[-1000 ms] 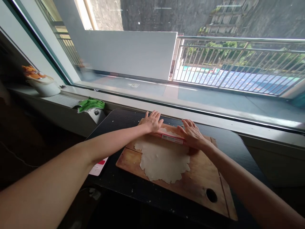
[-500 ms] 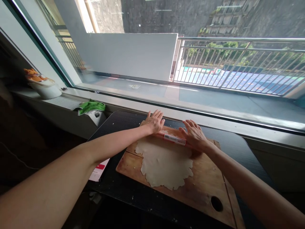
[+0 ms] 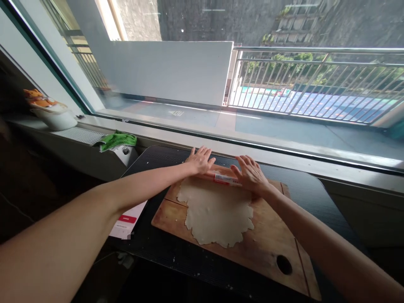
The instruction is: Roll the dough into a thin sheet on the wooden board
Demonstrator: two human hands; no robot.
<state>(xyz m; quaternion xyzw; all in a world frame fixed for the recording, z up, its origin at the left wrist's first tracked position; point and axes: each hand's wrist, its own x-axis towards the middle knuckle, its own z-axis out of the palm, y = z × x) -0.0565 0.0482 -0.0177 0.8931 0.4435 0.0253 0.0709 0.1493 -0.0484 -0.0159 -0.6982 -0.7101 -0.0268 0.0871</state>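
Observation:
A thin, ragged-edged sheet of dough (image 3: 217,214) lies on a wooden cutting board (image 3: 268,235). Across its far part rests a rolling pin with a red and white label (image 3: 225,179). My left hand (image 3: 200,161) lies over the pin's left end, fingers stretched forward and apart. On the right end, my right hand (image 3: 251,174) presses with its palm, its fingers also extended and the thumb pointing inward. Neither hand wraps round the pin. The pin's ends are hidden under my hands.
The board sits on a black table (image 3: 148,172) by a large window. A pink and white sheet or screen (image 3: 126,221) lies at the table's left edge. On the ledge at left are a green cloth (image 3: 118,140) and a white pot (image 3: 55,115) with an orange figure.
The rolling pin and both hands remain over the far part of the dough, and my right hand has shifted slightly left. The whole view has drifted a little.

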